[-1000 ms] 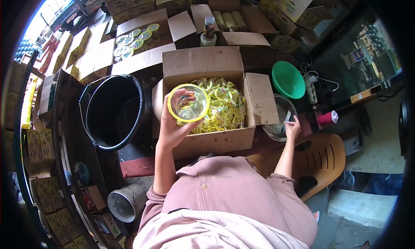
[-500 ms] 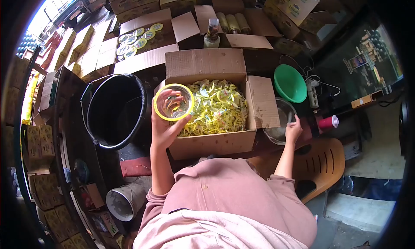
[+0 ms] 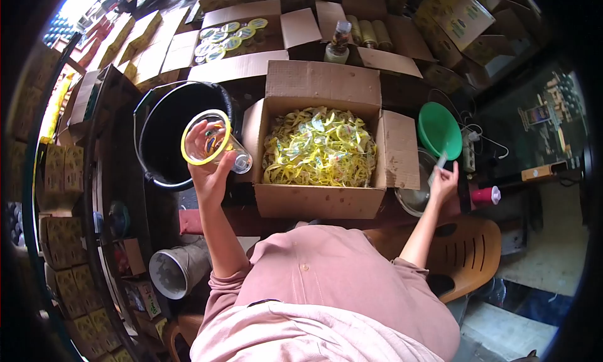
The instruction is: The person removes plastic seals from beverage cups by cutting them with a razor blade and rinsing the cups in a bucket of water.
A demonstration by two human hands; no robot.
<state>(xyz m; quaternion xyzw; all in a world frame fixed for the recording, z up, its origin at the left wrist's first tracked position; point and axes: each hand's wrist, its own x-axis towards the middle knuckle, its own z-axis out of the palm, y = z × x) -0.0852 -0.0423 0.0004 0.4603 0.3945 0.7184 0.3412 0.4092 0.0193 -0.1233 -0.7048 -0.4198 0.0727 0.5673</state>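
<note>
The left hand (image 3: 212, 173) curls around the clear cup (image 3: 227, 142), fingers spread about as wide as its wall and no wider. The cup sits between thumb and fingers: the thumb presses along the wall at four o'clock, and the fingers wrap the far side, where they show at the mouth (inside it or behind the clear wall, I cannot tell). Its yellow rim tips up toward the eye; its base points to four o'clock. Coloured specks, too small to read, show in the mouth.

The right hand (image 3: 443, 185) is closed round a thin pale piece (image 3: 442, 161), gripped near its lower end and pointing to twelve o'clock; what it is stays unclear.

Out from the cup, the black bucket (image 3: 162, 139) lies behind it at ten o'clock, and the box (image 3: 319, 202) at three, heaped with yellow shreds (image 3: 320, 149). At seven o'clock from the left hand a grey pail (image 3: 178, 271) lies tipped.

From the right hand, the basin (image 3: 403, 203) is just beside it at nine o'clock, the green bowl (image 3: 440, 132) at twelve, the spool (image 3: 483, 197) at four and the orange chair (image 3: 470, 252) at five. Farther off, at twelve from the left hand, lidded tubs (image 3: 231, 43) stand in an open carton (image 3: 242, 65).
</note>
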